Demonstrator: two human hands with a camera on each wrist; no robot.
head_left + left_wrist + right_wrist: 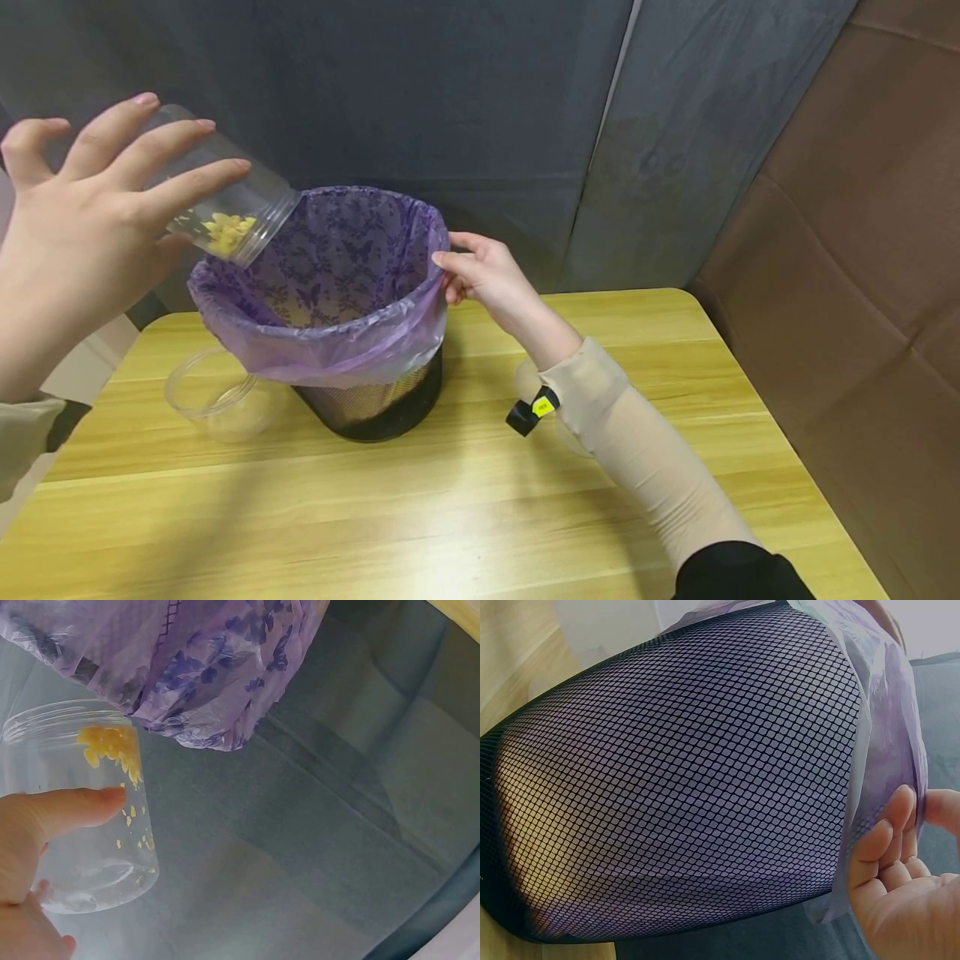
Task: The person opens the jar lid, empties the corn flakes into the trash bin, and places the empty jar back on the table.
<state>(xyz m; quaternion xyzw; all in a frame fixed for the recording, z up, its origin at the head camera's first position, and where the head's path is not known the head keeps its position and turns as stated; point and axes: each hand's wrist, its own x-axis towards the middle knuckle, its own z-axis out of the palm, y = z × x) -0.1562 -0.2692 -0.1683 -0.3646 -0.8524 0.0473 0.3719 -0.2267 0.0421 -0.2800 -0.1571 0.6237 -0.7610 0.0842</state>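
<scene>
My left hand [105, 196] grips a clear plastic jar [240, 187], tilted with its mouth down toward the bin's left rim. Yellow bits [227, 232] have gathered near the jar's mouth, and a few small flakes cling to its wall in the left wrist view. A black mesh trash bin [682, 772] stands on the table, lined with a purple patterned trash bag [337, 250] folded over its rim. With thumb and fingers my right hand [483, 275] pinches the bag-covered rim on the right side. The bin's bottom is hidden in the head view.
On the wooden table [420, 508], an open clear container [217, 396] sits left of the bin. Other clear plastic pieces [528, 379] lie partly hidden under my right forearm. A grey curtain [450, 92] hangs behind the table, and brown fabric [862, 225] covers the right side.
</scene>
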